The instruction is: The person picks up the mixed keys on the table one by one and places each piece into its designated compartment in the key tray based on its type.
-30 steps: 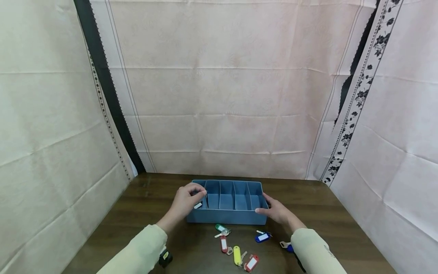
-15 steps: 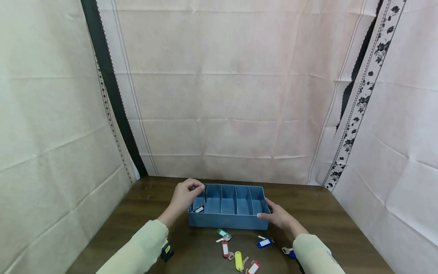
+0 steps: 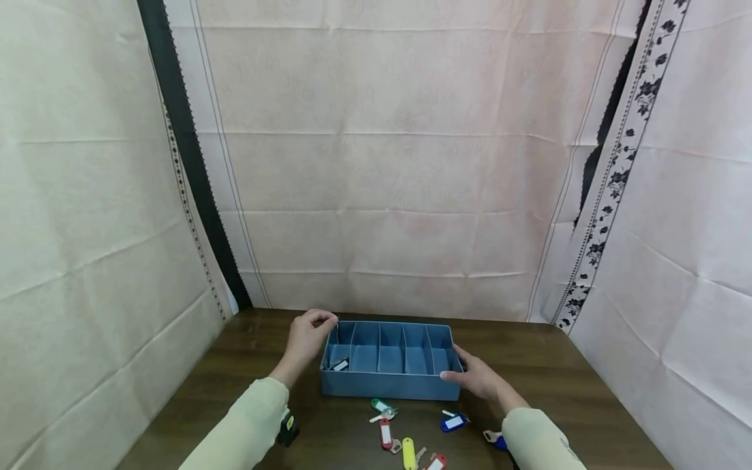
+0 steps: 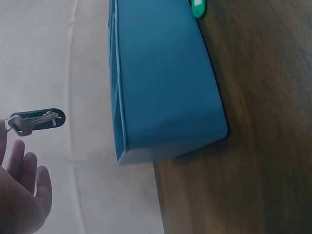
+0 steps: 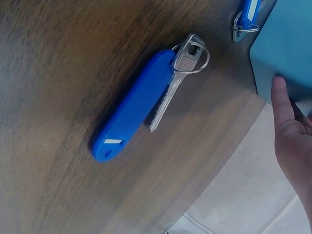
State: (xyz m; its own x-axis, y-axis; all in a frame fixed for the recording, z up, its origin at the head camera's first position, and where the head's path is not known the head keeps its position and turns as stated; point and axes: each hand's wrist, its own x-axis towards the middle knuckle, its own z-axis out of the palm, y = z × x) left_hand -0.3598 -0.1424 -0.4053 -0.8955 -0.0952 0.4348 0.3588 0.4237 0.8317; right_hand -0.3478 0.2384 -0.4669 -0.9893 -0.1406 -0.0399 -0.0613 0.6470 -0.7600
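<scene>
With its fingertips my left hand (image 3: 305, 339) pinches the ring of a key (image 4: 34, 122) with a dark tag (image 4: 59, 119). The key hangs by the leftmost compartment of a blue divided box (image 3: 390, 386). Inside that compartment lies a black key tag (image 3: 340, 365) with a white label. My right hand (image 3: 484, 375) holds the box's right end, thumb on the front wall and fingers along the side. In the right wrist view, the thumb touches the box and the other fingers are mostly hidden.
Before the box lie keys with a green tag (image 3: 380, 405), a red tag (image 3: 385, 434), a yellow tag (image 3: 408, 453), another red tag (image 3: 437, 463) and a blue tag (image 3: 453, 423). Another blue-tagged key (image 5: 134, 107) lies near my right sleeve. Cloth (image 3: 376, 163) hangs behind the table.
My left hand has shifted left with the pinched key, from beside the first divider to the box's left end. The right hand keeps its place on the box.
</scene>
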